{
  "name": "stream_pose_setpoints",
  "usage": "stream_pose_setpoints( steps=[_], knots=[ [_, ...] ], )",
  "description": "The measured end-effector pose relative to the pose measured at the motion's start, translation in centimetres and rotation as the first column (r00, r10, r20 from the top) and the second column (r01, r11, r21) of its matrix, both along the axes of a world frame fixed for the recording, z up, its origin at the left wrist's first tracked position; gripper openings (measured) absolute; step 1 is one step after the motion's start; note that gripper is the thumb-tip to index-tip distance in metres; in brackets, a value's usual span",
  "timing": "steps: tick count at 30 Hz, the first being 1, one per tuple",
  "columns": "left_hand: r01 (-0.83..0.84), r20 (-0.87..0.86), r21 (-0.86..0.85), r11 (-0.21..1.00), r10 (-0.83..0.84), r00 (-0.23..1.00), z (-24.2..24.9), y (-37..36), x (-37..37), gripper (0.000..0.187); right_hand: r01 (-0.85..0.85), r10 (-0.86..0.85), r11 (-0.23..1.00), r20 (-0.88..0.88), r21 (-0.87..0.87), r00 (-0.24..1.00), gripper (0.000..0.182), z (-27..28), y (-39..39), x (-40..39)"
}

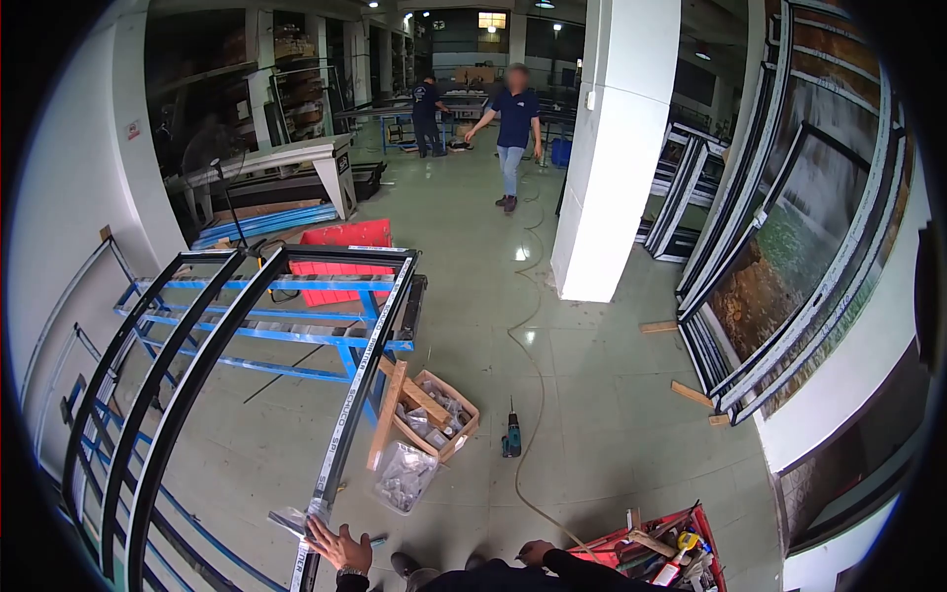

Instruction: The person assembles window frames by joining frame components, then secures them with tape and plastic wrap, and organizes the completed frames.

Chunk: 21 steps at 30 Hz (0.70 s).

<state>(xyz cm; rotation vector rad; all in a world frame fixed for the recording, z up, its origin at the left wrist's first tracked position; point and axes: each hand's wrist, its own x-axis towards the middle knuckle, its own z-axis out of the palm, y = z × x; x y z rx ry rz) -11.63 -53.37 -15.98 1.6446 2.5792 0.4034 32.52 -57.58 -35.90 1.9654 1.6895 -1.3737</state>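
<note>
Frame point(360, 375) with lettered tape, writing unreadable; left hand point(338, 546) flat on it, fingers spread; right hand point(534, 553) loosely curled, empty.

A cordless drill point(511, 436) lies on the floor beside a cardboard box point(435, 415), near a white pillar point(612, 148).

Much sits cut off or too small to read.

The right hand point(536, 553) shows only knuckles above a dark sleeve; its grip can't be told. The red toolbox point(681, 557) runs off the bottom edge, its contents a blur. The lettering on the frame's protective strip point(367, 370) is unreadable. The cardboard box point(434, 414) holds indistinct bagged parts.
</note>
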Motion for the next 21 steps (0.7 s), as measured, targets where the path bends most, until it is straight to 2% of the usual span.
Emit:
stream_pose_setpoints(
  steps=[3, 8, 21],
  knots=[
    [0.011, -0.029, 0.035, 0.999, -0.01, 1.0, -1.4, 0.1, -0.5, 0.045, 0.019, -0.019, 0.999, -0.015, -0.034, 1.0, 0.044, 1.1, 0.0, -0.2],
    [-0.004, 0.019, -0.027, 1.0, 0.004, 1.0, 0.2, 0.0, 0.0, 0.045, 0.016, -0.017, 0.999, -0.015, -0.038, 1.0, 0.045, 0.8, -0.2, -0.2],
    [0.013, -0.01, -0.016, 1.0, -0.013, 1.0, -0.5, -0.1, -0.3, 0.047, 0.018, -0.017, 0.999, 0.011, -0.027, 1.0, 0.045, 0.6, 0.1, -0.6]
  ],
)
